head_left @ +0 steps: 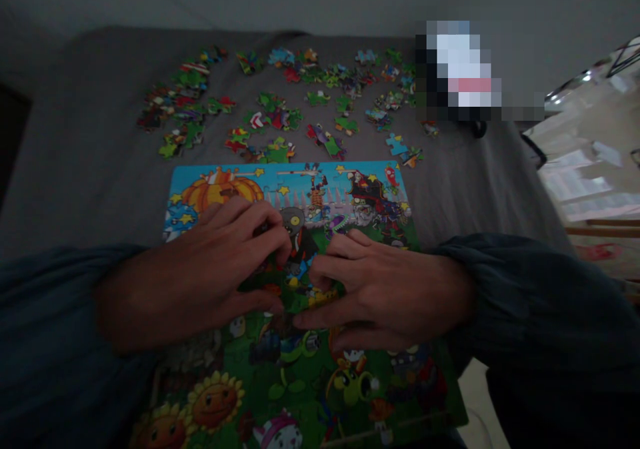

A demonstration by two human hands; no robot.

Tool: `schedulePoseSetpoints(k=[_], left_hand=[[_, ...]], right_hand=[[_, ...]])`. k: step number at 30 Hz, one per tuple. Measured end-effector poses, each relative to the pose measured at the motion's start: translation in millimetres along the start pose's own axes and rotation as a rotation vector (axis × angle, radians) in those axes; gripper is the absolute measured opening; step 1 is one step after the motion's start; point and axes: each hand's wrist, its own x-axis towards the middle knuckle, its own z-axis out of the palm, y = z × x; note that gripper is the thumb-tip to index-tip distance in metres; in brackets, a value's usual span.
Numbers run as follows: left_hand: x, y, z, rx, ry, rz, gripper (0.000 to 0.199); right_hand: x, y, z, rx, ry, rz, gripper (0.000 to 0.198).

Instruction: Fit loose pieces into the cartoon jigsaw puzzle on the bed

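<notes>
1. Two hands rest on a colourful cartoon puzzle point(300, 302) that lies on a grey cloth-covered surface point(90, 162), probably a bed or sofa; which one cannot be told.
2. The left hand point(210, 269) lies palm down on the picture's middle, fingers curled together, fingertips point(277, 235) pressing near a grey cartoon figure. Whether a loose piece sits under them is hidden.
3. The right hand point(380, 289) mirrors it, fingers bent and drawn together, thumb and forefinger nearly meeting the left hand's. It looks pinched on something small at the picture's centre, but the light is too dim to confirm a grip.
4. Loose puzzle pieces point(300, 95) lie scattered in a broad band beyond the picture's far edge, well apart from both hands.
5. A blurred-out object point(460, 69) sits at the far right of the cloth.
6. Judged step: seating or adjusting a piece in the middle of the picture, both hands pressing.
7. The next move would call for even downward pressure with the fingertips, and keeping neighbouring joints from lifting.
</notes>
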Motion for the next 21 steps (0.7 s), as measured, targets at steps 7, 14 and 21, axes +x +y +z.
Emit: schedulePoseSetpoints(k=[7, 14, 21], left_hand=[[-1, -1, -1, 0.008, -0.003, 0.006, 0.017], [1, 3, 3, 0.034, -0.027, -0.012, 0.032], [2, 2, 6, 0.039, -0.023, -0.004, 0.031]], right_hand=[[-2, 3, -1, 0.014, 0.034, 0.009, 0.041], [-3, 10, -5, 0.020, 0.045, 0.051, 0.045], [-5, 14, -6, 0.007, 0.056, 0.057, 0.041]])
